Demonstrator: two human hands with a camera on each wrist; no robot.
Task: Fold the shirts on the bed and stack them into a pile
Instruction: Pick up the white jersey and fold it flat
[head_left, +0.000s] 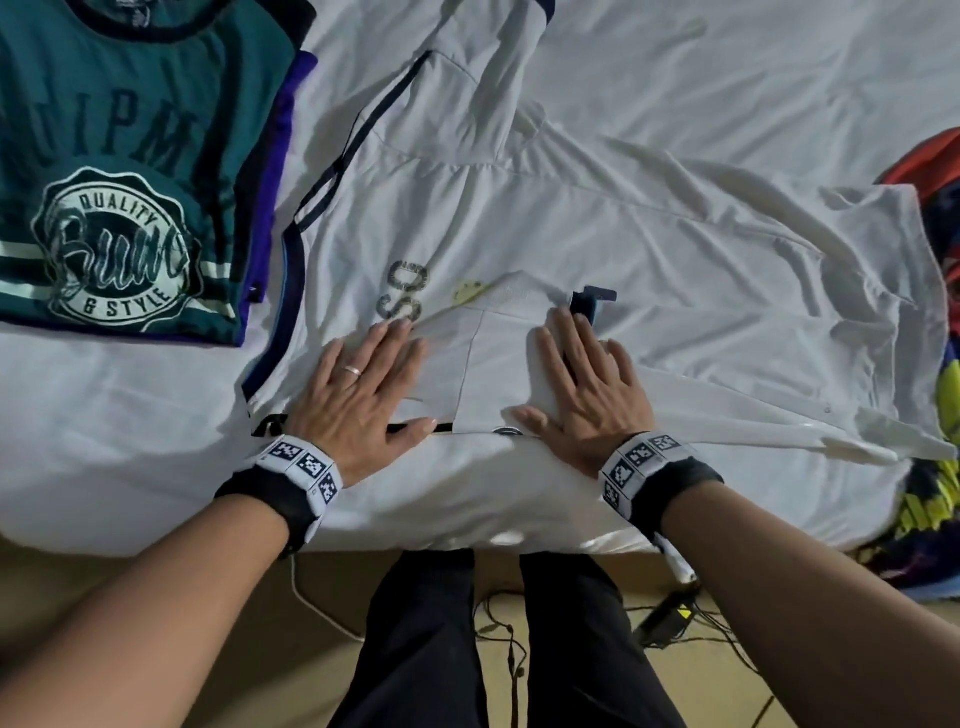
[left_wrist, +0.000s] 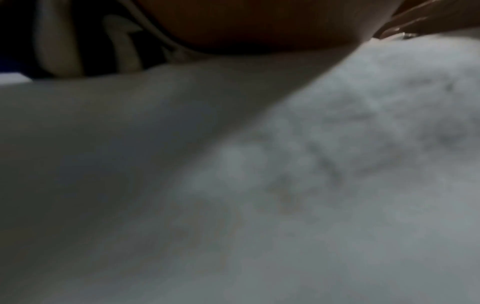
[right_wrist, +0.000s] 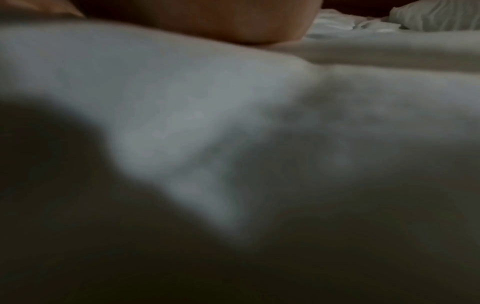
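Both hands lie flat on the white shirt (head_left: 597, 218) spread across the bed (head_left: 130, 415); the left hand (head_left: 363, 384) presses with straight, splayed fingers near the dark-trimmed edge, a ring on one finger, grasping nothing; the right hand (head_left: 584, 384) presses likewise, fingers straight, on a folded-over flap just beside it, its fingertips touching a dark blue collar piece (head_left: 592, 304) at about 12 o'clock from the palm. The shirt fills the middle of the bed, a sleeve running off toward 12 o'clock, the wrinkled body trailing toward 3 o'clock; grey lettering and a small yellow mark show at 12 o'clock from the left hand. At 10 o'clock sits a pile of folded shirts, a teal printed shirt (head_left: 119, 171) on top, a purple one (head_left: 283, 156) peeking out under its right side; the pile lies just beside the white shirt's striped edge. At 3 o'clock a bright multicoloured cloth (head_left: 940, 519) hangs over the bed's corner, partly covered by the shirt's hem. Cables (head_left: 675, 618) lie on the floor below; both wrist views are dark and blurred, showing only pale fabric.
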